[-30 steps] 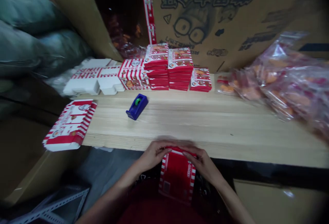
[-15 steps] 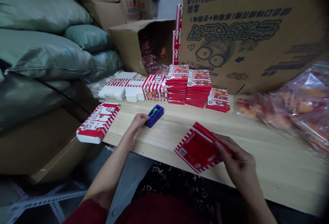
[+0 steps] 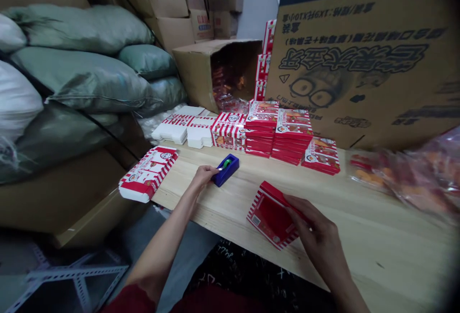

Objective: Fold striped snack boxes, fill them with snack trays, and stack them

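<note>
My right hand point(image 3: 316, 234) grips a red box with white stripes point(image 3: 271, 214), tilted on the near part of the wooden table point(image 3: 359, 217). My left hand point(image 3: 202, 177) reaches out to the blue tape dispenser point(image 3: 225, 169) and touches its near end, fingers curled. Behind the dispenser stand stacks of red and white boxes point(image 3: 278, 133).
Flat unfolded cartons point(image 3: 179, 128) lie at the table's far left, and one bundle point(image 3: 148, 173) overhangs the left edge. Bags of orange snacks point(image 3: 406, 174) lie at the right. A big printed cardboard box point(image 3: 359, 54) and an open box point(image 3: 219, 71) stand behind. Green sacks point(image 3: 82, 78) pile up at left.
Both hands left the box at my lap. The right hand brought the box onto the table; the left reached to the tape dispenser and stays there.
</note>
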Demonstrator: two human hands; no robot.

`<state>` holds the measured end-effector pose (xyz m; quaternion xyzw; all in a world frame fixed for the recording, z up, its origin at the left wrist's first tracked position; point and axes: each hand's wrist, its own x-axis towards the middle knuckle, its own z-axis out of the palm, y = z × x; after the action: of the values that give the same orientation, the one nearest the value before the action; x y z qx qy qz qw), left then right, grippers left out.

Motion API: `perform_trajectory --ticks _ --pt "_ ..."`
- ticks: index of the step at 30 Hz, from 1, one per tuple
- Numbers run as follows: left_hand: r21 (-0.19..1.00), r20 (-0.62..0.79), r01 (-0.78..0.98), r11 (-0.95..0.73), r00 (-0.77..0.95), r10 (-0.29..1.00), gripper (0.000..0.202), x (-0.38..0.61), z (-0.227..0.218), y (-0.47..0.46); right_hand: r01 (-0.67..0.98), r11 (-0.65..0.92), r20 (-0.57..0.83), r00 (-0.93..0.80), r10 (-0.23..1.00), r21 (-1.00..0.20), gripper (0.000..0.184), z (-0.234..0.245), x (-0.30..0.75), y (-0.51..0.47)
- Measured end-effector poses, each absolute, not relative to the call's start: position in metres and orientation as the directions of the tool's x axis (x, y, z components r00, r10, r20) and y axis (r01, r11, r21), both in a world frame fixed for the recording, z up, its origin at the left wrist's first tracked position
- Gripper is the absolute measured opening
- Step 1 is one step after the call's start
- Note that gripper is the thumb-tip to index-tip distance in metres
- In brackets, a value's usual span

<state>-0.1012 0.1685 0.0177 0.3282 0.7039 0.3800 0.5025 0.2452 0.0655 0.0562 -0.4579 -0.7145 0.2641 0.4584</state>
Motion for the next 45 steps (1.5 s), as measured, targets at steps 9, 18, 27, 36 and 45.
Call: perform_trajectory --ticks 9,18,27,36,45 --pt "0.949 -0.313 -0.072 0.307 -0.348 0.884 0.039 -0.094 0.009 0.154 0.444 0.433 0.4 -0.17 0.9 -0.785 0.031 0.05 0.249 0.069" --pt "0.976 -0.175 0.029 0.215 -0.479 0.86 0.034 -0.098 -0.009 0.12 0.486 0.44 0.422 -0.153 0.894 -0.755 0.029 0.056 0.24 0.063" --pt "1.0 0.02 -0.016 -0.024 -0.233 0.972 0.025 0.0 0.075 0.061 0.47 0.509 0.517 -0.123 0.847 -0.722 0.025 0.074 0.216 0.048" --pt "0.915 -0.187 -0.375 0.149 -0.066 0.98 0.105 0.068 0.083 0.051 0.489 0.487 0.526 -0.066 0.848 -0.724 0.028 0.07 0.215 0.041" --pt "0.989 -0.023 0.144 0.02 0.016 1.0 0.057 0.04 0.063 0.056 0.551 0.548 0.496 -0.258 0.829 -0.629 0.038 0.087 0.215 0.044"
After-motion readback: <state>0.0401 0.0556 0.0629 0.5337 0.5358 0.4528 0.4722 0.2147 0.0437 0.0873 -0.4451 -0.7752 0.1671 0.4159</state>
